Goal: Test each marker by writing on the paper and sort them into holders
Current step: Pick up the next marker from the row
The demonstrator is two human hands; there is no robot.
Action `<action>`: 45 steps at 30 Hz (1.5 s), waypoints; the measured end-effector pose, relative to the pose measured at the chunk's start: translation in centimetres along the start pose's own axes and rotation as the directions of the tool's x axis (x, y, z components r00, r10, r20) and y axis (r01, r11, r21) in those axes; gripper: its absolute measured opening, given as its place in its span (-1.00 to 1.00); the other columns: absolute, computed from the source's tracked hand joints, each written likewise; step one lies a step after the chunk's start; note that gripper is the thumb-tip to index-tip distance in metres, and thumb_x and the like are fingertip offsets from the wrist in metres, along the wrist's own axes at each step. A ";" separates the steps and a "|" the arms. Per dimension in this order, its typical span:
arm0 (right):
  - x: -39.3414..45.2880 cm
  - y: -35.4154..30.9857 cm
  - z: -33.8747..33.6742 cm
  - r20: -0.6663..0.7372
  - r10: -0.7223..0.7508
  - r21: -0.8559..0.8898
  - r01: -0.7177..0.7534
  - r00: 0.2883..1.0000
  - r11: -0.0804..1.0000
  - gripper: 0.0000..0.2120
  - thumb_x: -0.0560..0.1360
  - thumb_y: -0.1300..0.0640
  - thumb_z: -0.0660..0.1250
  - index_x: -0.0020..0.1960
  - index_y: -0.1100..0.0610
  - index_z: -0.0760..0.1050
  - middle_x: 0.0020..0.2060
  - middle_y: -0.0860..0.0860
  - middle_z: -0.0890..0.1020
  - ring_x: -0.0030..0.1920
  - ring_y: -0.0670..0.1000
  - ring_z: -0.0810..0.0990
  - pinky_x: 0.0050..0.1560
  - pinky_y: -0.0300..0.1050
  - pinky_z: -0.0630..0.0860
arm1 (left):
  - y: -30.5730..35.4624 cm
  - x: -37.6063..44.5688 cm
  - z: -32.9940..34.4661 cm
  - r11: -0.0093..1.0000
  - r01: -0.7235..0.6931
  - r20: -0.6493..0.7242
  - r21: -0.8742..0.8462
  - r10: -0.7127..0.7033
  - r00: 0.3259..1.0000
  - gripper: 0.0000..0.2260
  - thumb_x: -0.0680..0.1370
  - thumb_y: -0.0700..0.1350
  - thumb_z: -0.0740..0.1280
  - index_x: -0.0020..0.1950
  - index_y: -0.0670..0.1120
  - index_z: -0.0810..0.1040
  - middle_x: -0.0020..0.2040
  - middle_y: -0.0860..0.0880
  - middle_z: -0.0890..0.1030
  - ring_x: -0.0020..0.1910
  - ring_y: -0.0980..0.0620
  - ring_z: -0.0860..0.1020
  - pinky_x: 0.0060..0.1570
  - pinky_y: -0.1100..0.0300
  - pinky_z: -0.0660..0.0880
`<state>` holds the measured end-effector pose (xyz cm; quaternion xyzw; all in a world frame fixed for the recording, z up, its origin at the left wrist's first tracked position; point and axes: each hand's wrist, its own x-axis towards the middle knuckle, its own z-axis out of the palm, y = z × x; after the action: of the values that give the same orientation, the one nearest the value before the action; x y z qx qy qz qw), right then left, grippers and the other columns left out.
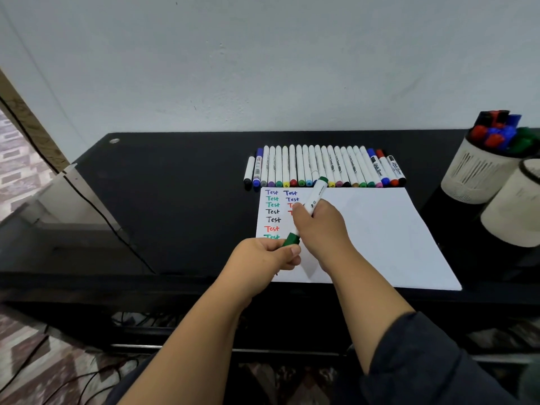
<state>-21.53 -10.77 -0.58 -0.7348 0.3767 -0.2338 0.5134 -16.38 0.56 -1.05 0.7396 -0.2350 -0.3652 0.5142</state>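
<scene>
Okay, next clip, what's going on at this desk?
A person is testing markers. The right hand grips a green marker by its white barrel, while the left hand pinches its green cap at the lower end, above the paper. The paper already carries two columns of "Test" in several colours. A row of markers lies behind the paper, and a holder on the right has markers in it; a second holder stands beside it.

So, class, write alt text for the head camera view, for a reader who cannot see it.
Two hands hold a green marker over a white paper: the right hand grips its barrel, the left hand pinches its green cap. Behind the paper lies a row of markers on a black table; two pale holders stand right.
</scene>
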 end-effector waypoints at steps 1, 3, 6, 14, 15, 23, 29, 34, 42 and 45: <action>0.0 -0.1 0.1 -0.004 -0.005 0.001 0.005 1.000 1.000 -0.78 0.58 0.07 0.20 -0.22 0.12 0.44 -0.29 -0.08 0.58 -0.30 -0.11 0.56 -0.39 -0.24 0.45 | 0.0 0.0 -0.1 1.000 0.005 0.008 -0.006 -0.005 1.000 -0.89 0.52 -0.09 0.37 -0.14 -0.08 0.65 -0.28 0.09 0.68 -0.25 0.22 0.63 -0.16 0.29 0.45; -0.1 -0.2 0.1 -0.007 -0.019 0.012 0.019 1.000 1.000 -0.77 0.58 0.08 0.20 -0.24 0.10 0.42 -0.32 -0.10 0.56 -0.33 -0.17 0.53 -0.45 -0.31 0.39 | 0.0 -0.1 -0.4 0.999 0.015 0.042 -0.040 -0.014 0.999 -0.87 0.53 -0.10 0.35 -0.13 -0.12 0.65 -0.29 0.08 0.67 -0.25 0.19 0.63 -0.11 0.28 0.48; -0.2 -0.4 0.4 0.000 -0.036 0.000 0.036 0.999 0.999 -0.81 0.58 0.08 0.19 -0.15 0.15 0.45 -0.31 -0.09 0.55 -0.35 -0.19 0.50 -0.55 -0.43 0.32 | 0.0 -0.5 -0.6 0.998 0.015 0.032 -0.057 -0.013 0.999 -0.86 0.53 -0.10 0.35 -0.15 -0.12 0.65 -0.29 0.07 0.67 -0.26 0.18 0.63 -0.05 0.25 0.50; -0.3 -0.7 0.9 -0.057 0.003 -0.020 -0.004 0.998 1.000 -0.76 0.56 0.11 0.19 -0.28 0.10 0.37 -0.39 -0.09 0.49 -0.41 -0.16 0.43 -0.53 -0.35 0.26 | 0.5 -1.4 0.1 0.943 -0.034 -0.151 0.331 0.089 0.985 -0.81 0.54 0.03 0.30 -0.27 0.11 0.57 -0.05 0.08 0.64 -0.11 0.03 0.60 -0.02 0.03 0.52; -0.3 -0.8 0.9 -0.050 0.009 -0.009 -0.010 0.999 1.000 -0.76 0.56 0.11 0.19 -0.28 0.10 0.36 -0.39 -0.09 0.49 -0.41 -0.16 0.43 -0.54 -0.36 0.26 | 0.6 -1.3 -0.1 0.953 -0.030 -0.142 0.300 0.076 0.987 -0.82 0.54 0.02 0.31 -0.27 0.11 0.57 -0.07 0.07 0.64 -0.10 0.04 0.60 -0.03 0.05 0.52; -0.6 -1.4 1.5 -0.001 0.036 0.034 -0.036 0.999 0.999 -0.76 0.56 0.12 0.18 -0.28 0.10 0.38 -0.35 -0.08 0.55 -0.36 -0.15 0.51 -0.41 -0.27 0.38 | 0.5 -0.9 -1.2 0.999 0.033 -0.030 -0.012 -0.034 0.999 -0.88 0.53 -0.08 0.34 -0.14 -0.07 0.65 -0.30 0.08 0.66 -0.23 0.16 0.62 -0.02 0.23 0.52; 1.5 -1.0 -1.1 -0.213 0.160 0.174 -0.123 0.964 0.977 -0.82 0.55 0.11 0.18 -0.21 0.12 0.34 -0.35 0.00 0.42 -0.43 -0.07 0.33 -0.45 -0.20 0.24 | -0.4 -2.7 -1.4 0.908 -0.010 -0.151 0.418 0.080 0.985 -0.77 0.54 0.04 0.30 0.17 0.09 0.59 -0.24 0.17 0.61 -0.48 0.23 0.44 -0.48 0.37 0.31; 1.7 -0.3 -0.2 -0.142 0.176 0.204 -0.146 0.974 0.968 -0.75 0.54 0.11 0.18 -0.29 0.11 0.26 -0.42 0.01 0.36 -0.46 -0.05 0.24 -0.44 -0.19 0.17 | 0.2 -1.4 -1.8 0.917 0.029 -0.214 0.398 0.062 0.975 -0.69 0.54 0.07 0.30 0.28 0.09 0.52 -0.12 0.14 0.59 -0.19 0.15 0.54 -0.25 0.21 0.47; 3.0 0.5 -2.0 -0.101 0.109 0.377 -0.063 0.989 0.924 -0.91 0.49 0.08 0.38 -0.10 0.09 0.54 -0.37 0.01 0.55 -0.39 -0.08 0.41 -0.39 -0.24 0.38 | 1.9 1.8 -2.3 0.940 -0.026 -0.292 0.340 0.132 0.947 -0.69 0.52 0.04 0.35 0.26 0.13 0.53 -0.14 0.20 0.58 -0.22 0.21 0.52 -0.32 0.27 0.42; 3.8 1.0 -2.1 -0.112 0.108 0.276 -0.073 0.988 0.958 -0.86 0.46 0.09 0.41 -0.15 0.09 0.46 -0.40 0.01 0.52 -0.40 -0.07 0.42 -0.37 -0.20 0.38 | 2.4 3.4 -2.5 0.944 -0.035 -0.304 0.328 0.140 0.942 -0.66 0.52 0.03 0.35 0.30 0.11 0.50 -0.01 0.16 0.59 -0.22 0.25 0.46 -0.31 0.33 0.37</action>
<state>-21.07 -15.15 -0.95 -0.6232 0.4061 -0.3055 0.5945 -12.28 -1.33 0.69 0.8512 -0.2365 -0.1731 0.4354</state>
